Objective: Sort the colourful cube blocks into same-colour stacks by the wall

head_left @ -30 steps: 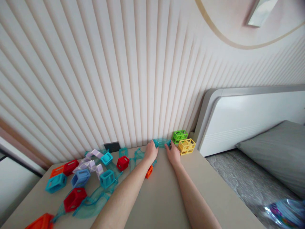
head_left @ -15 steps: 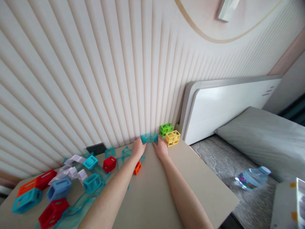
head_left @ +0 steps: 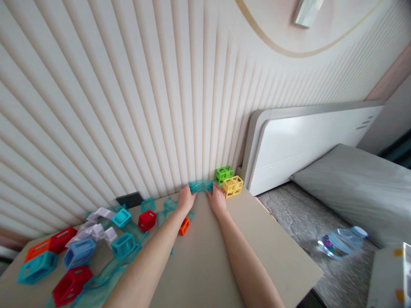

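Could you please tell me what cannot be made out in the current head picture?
In the head view:
Whether the left hand and right hand grip the clear teal piece: hidden behind the hands.
Wording on the bottle: too small and blurred.
Full shape of the white object at lower right: cut off by the picture's edges.

Toy piece (head_left: 203,185) lay between left hand (head_left: 186,199) and right hand (head_left: 217,199). Block pair (head_left: 229,187) stood right of both; further blocks (head_left: 147,220), left.

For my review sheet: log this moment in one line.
left hand: at translucent teal piece, left end | right hand: at its right end | near right hand: yellow block, green block
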Action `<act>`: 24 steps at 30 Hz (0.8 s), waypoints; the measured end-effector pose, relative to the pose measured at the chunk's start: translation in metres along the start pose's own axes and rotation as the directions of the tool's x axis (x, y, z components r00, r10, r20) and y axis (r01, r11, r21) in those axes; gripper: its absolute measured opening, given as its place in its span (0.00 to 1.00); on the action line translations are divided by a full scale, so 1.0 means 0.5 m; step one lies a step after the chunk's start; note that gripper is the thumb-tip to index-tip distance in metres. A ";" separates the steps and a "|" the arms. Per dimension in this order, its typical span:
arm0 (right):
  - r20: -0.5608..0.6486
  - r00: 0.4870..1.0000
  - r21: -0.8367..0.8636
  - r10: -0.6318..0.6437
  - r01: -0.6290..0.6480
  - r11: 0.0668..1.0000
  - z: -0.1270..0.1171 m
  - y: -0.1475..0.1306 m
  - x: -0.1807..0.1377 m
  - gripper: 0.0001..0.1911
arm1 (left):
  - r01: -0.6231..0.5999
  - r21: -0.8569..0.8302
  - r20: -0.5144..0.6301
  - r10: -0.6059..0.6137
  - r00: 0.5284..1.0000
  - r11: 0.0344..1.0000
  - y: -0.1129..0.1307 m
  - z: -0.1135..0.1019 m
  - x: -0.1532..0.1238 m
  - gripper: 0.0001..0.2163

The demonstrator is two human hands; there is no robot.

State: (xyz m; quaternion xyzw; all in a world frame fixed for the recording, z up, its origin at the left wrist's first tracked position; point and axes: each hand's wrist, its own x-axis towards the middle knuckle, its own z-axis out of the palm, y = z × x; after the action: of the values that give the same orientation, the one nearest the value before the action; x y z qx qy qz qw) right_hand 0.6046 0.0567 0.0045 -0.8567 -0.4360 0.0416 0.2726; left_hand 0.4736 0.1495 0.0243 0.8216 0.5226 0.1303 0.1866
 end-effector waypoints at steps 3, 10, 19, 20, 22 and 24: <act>0.001 1.000 -0.013 0.001 -0.001 1.000 0.001 0.001 0.002 0.25 | 0.011 0.003 0.006 -0.011 1.000 1.000 -0.001 0.002 0.001 0.13; -0.003 1.000 -0.064 -0.001 0.001 0.998 -0.002 -0.006 0.000 0.24 | 0.021 0.006 0.032 -0.021 0.999 1.000 0.002 -0.002 -0.002 0.13; -0.029 0.997 -0.176 0.069 -0.073 0.982 -0.014 -0.025 -0.020 0.16 | 0.036 -0.017 0.022 -0.035 0.999 0.999 0.012 -0.014 -0.009 0.13; -0.024 0.997 -0.186 0.072 -0.075 0.980 -0.014 -0.026 -0.020 0.15 | 0.037 -0.020 0.019 -0.037 0.999 0.999 0.014 -0.015 -0.009 0.13; -0.015 0.997 -0.203 0.071 -0.073 0.976 -0.012 -0.027 -0.016 0.15 | 0.041 -0.024 0.014 -0.041 0.999 0.999 0.019 -0.015 -0.008 0.13; -0.010 0.998 -0.216 0.066 -0.066 0.974 -0.009 -0.026 -0.012 0.15 | 0.046 -0.026 0.011 -0.046 0.999 0.999 0.024 -0.014 -0.007 0.13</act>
State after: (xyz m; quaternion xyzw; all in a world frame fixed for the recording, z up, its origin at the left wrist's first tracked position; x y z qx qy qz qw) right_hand 0.5928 0.0563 0.0140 -0.8953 -0.4088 0.0015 0.1770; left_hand 0.4788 0.1428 0.0359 0.8075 0.5386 0.1286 0.2032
